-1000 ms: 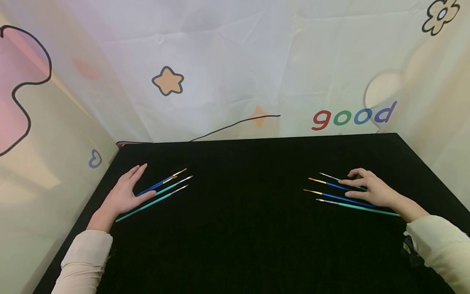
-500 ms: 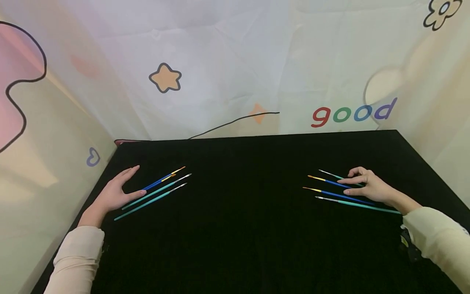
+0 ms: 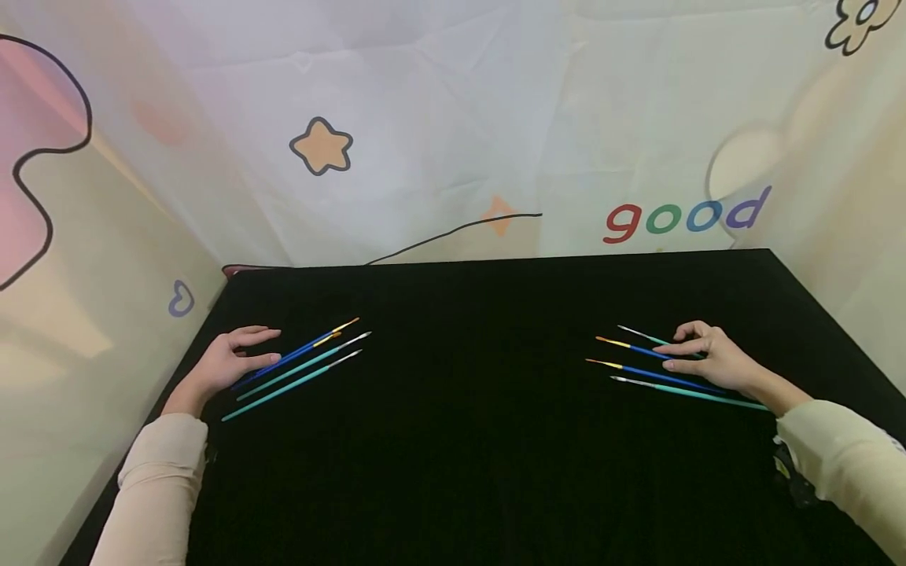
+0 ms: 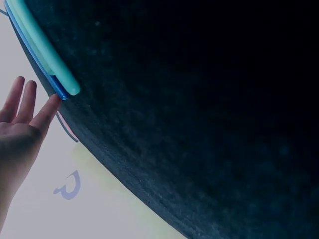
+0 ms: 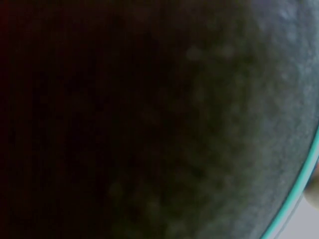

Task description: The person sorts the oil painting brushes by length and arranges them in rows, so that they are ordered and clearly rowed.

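Note:
Two groups of thin paintbrushes lie on the black table. On the left are two blue paintbrushes point(image 3: 300, 351) with yellow ferrules and two turquoise paintbrushes point(image 3: 311, 380). My left hand point(image 3: 222, 363) is over the blue handles' back end, thumb and fingers apart, gripping nothing. In the left wrist view its fingers point(image 4: 46, 113) appear beside the handle ends. On the right lie another pair of blue paintbrushes point(image 3: 640, 373) and a pair of turquoise paintbrushes point(image 3: 697, 395). My right hand point(image 3: 722, 362) bends over the upper ones, thumb and forefinger apart around a blue handle.
Black cloth point(image 3: 467, 440) covers the table. A printed curtain point(image 3: 439, 118) stands behind and at both sides. By the right sleeve point(image 3: 835, 440) is a dark object point(image 3: 793, 472), partly hidden. The right wrist view shows mostly dark cloth and one turquoise handle point(image 5: 294, 194).
My left hand first drew back to the left, then came in over the blue handles with its fingers drawn closer. My right hand has hardly moved. The paintbrushes lie as before.

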Available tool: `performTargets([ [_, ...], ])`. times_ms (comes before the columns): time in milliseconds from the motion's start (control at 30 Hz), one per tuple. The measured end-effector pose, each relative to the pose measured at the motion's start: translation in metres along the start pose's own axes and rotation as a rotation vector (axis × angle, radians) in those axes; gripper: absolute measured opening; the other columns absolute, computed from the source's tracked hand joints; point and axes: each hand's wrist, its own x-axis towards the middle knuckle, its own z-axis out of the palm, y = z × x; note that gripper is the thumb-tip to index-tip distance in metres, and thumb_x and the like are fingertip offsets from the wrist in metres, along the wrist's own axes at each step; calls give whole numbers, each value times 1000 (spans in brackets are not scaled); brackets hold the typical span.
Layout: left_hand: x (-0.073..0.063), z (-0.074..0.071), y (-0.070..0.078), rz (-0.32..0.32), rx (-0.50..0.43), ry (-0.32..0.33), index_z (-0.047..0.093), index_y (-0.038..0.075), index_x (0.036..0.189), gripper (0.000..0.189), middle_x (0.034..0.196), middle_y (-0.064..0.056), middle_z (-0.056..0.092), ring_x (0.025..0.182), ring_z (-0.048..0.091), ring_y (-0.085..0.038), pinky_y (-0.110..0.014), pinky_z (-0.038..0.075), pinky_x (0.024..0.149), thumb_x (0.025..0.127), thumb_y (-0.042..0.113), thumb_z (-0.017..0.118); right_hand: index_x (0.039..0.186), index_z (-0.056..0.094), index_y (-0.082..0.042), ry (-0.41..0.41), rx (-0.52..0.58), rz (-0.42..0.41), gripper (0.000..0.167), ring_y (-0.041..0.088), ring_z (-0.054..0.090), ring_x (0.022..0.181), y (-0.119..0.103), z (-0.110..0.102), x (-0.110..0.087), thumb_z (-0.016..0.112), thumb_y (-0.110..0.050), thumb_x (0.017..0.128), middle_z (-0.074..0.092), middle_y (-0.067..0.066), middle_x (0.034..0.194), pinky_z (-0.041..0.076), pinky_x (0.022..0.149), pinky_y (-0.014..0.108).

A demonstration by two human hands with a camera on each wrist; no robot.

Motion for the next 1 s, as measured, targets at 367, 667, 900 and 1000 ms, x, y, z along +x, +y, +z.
performTargets([
  [367, 6, 9, -8, -47, -31, -80, 52, -3, 124, 52, 139, -28, 25, 126, 14, -49, -67, 17, 94, 87, 32, 61, 102, 67, 2, 19, -7, -25, 23, 32, 26, 98, 3, 1, -1, 65, -12, 84, 37, 16, 108, 25, 73, 41],
  [667, 10, 19, -7, -96, -25, -54, 51, -1, 126, 55, 139, -27, 17, 125, 2, -49, -68, 8, 93, 86, 35, 62, 104, 66, 3, 4, 6, 13, 25, 39, 23, 104, -1, 0, 0, 64, -14, 85, 36, 16, 112, 23, 78, 49],
  [900, 11, 26, -7, -125, 41, 1, 55, 4, 124, 51, 140, -24, 17, 122, 5, -47, -66, 9, 90, 86, 38, 60, 105, 66, 4, 2, -5, 21, 27, 40, 23, 104, -2, 0, 0, 64, -15, 86, 36, 17, 112, 23, 78, 50],
  [1000, 12, 28, -7, -134, 47, 21, 56, 5, 123, 52, 140, -24, 17, 122, 6, -47, -66, 8, 90, 86, 41, 60, 104, 66, 3, 3, -3, 24, 27, 40, 23, 104, -1, 0, -1, 64, -15, 85, 36, 17, 113, 23, 78, 50],
])
